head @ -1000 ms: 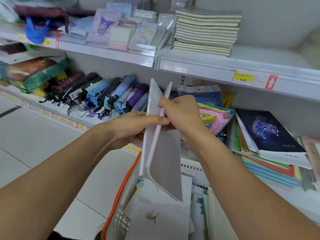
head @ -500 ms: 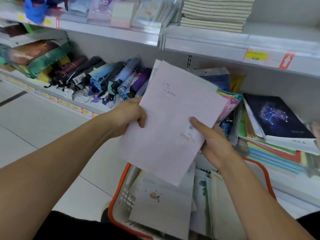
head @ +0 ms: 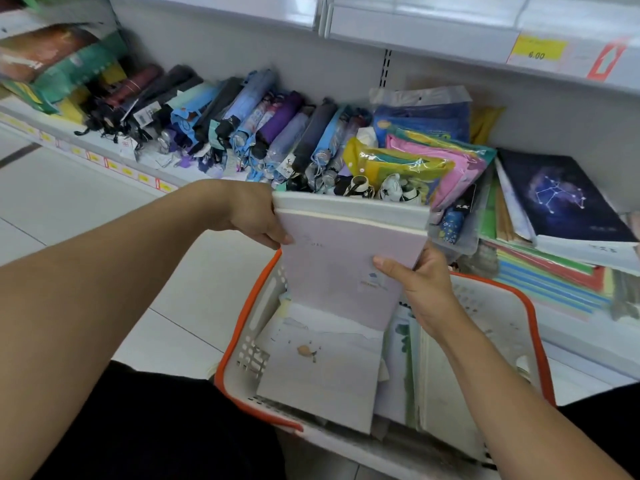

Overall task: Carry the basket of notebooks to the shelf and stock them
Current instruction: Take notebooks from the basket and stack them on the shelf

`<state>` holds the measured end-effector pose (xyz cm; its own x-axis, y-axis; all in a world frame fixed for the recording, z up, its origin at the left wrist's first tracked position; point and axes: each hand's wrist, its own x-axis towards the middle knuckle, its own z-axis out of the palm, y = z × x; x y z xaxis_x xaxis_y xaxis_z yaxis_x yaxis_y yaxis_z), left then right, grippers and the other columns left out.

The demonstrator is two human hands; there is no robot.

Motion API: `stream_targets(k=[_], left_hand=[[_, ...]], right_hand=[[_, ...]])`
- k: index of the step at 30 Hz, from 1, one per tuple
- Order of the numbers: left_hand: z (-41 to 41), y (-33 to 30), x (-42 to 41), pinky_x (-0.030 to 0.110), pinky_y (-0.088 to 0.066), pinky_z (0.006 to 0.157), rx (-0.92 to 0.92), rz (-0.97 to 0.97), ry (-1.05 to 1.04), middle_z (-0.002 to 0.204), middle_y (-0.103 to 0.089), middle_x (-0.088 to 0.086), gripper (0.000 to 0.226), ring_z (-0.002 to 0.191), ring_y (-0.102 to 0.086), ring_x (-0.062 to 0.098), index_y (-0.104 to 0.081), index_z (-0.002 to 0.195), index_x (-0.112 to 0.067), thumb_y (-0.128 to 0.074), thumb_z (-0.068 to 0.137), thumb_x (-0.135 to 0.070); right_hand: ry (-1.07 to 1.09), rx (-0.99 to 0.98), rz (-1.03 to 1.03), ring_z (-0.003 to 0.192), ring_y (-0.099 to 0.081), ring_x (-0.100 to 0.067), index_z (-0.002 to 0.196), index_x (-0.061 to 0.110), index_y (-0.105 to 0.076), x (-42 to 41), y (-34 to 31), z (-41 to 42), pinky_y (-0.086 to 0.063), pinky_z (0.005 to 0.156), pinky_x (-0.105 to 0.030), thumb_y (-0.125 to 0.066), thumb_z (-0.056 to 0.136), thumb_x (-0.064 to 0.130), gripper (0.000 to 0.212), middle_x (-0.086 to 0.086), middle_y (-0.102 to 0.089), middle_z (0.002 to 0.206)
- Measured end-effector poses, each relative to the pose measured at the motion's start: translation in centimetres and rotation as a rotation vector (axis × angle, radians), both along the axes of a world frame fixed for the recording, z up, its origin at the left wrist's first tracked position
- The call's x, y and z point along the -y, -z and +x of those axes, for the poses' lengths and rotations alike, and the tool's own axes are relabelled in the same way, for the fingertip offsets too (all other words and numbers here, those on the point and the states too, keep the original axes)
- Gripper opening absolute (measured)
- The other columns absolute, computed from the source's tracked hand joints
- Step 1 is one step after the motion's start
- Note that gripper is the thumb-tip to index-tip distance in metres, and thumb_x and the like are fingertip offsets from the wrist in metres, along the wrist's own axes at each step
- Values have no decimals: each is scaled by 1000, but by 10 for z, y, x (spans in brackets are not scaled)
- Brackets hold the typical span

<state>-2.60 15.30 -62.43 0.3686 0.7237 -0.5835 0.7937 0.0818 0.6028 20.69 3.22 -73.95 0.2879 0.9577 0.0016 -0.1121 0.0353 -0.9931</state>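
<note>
our left hand [head: 254, 216] and right hand [head: 420, 284] grip lilac notebooks [head: 349, 258] over the orange-rimmed basket [head: 526, 306]; folded umbrellas [head: 242, 116] and plastic pouches [head: 415, 161] crowd the shelf ahead.

basket [head: 535, 327]: near rim hidden by arms | price tag [head: 539, 50]: blurred

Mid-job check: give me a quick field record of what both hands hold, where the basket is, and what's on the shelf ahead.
left hand: grips the top left corner of the notebooks
right hand: grips their lower right edge, thumb on the cover
notebooks: lilac-covered one in front, a second behind, held above the basket
basket: orange-rimmed, white, below the hands, more notebooks inside
shelf ahead: folded umbrellas, constellation notebook on a stack at right
</note>
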Motion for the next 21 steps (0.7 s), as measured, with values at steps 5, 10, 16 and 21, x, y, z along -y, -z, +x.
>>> stream_targets(k=[5,10,16,21], left_hand=[[-2,11,-6,34,-58,87,-54,24,61,105,-72,9,35,94,-71,23,-66,108,-5,-81,77,-9],[-5,7,-9,40,-56,92,-52,46,167,106,-73,7,30,97,-70,24,-70,108,-9,-79,79,-14],[1,-53,-4,28,-52,90,466,96,9,114,-72,-4,47,107,-67,12,-66,121,-17,-75,75,-16],[0,-62,12,35,-57,82,441,182,-29,109,-73,-5,60,100,-69,17,-63,122,-22,-83,68,-40]], right_hand=[[-28,23,-87,92,-72,-9,101,19,-69,8,20,-10,-57,77,-23,-83,68,-3,42,7,-77,95],[-31,61,-164,80,-72,-3,87,22,-73,11,31,-13,-53,75,-24,-81,74,-2,29,13,-77,82],[65,-90,39,90,-73,-14,101,13,-70,-5,-53,-11,-57,76,-28,-78,73,3,31,3,-77,96],[70,-116,281,93,-74,-21,103,9,-71,-22,-168,-2,-59,76,-32,-77,76,6,28,-7,-77,102]])
